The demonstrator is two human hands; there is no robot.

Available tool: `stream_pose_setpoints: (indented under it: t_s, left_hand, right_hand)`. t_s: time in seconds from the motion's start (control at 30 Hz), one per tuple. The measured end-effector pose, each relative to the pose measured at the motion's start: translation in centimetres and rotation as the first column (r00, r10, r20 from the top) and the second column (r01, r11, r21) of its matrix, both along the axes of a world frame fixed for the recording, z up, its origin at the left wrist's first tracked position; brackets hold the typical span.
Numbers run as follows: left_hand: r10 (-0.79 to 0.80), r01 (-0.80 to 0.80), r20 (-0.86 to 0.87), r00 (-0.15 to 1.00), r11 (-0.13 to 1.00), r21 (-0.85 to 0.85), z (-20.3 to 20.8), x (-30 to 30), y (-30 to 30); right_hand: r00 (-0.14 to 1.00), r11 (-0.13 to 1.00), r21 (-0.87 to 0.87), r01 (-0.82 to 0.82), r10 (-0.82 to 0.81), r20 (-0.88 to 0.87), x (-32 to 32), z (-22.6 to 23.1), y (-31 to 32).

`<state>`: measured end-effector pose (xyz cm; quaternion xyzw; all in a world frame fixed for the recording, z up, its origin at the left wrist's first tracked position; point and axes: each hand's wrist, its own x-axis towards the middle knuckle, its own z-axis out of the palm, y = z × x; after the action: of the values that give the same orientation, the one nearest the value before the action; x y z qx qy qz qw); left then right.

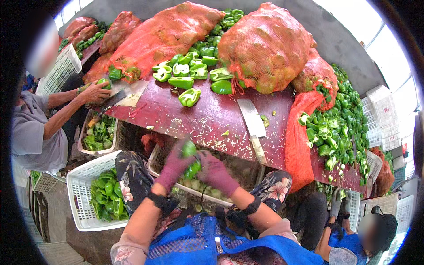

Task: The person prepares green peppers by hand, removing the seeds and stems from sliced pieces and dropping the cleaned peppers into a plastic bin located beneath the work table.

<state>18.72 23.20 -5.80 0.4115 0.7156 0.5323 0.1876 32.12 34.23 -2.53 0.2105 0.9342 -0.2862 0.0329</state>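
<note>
Holding green pepper pieces (189,149) between left hand (173,165) and right hand (216,171).
Left fingers curl around them; right fingertips meet them, that grip too blurred to tell. Below the fingers sits a tray (219,200); beyond and right of them, a knife (252,118) lies on the red table (212,112).

I could read no word, number, label or sign anywhere around my fingers (206,160). Well off to their right, and farther forward, small reddish marks (389,107) that looked like print stood on the pale stacked crates (380,98), but from my fingers' place they were too small and blurred to make out.
</note>
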Motion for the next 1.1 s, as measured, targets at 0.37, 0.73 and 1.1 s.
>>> stream_pose_setpoints:
  t_s: [0.37, 0.73, 1.1]
  left_hand:
    - [0.538, -0.551, -0.474, 0.697, 0.825, 0.125, 9.6, -13.3, -14.2]
    - [0.655, -0.768, -0.429, 0.622, 0.616, -0.173, 2.3, -14.7, -24.0]
    - [0.617, -0.591, -0.237, 0.751, 0.787, 0.175, 10.7, -8.7, -13.0]
  right_hand:
    - [0.959, 0.975, 0.129, 0.179, -0.144, -0.243, -7.4, 0.3, 7.4]
    - [0.983, 0.961, 0.258, 0.103, -0.138, 0.124, -21.7, 2.2, 16.0]
    - [0.998, 0.690, -0.721, 0.058, -0.052, 0.030, -15.4, 1.4, 12.5]
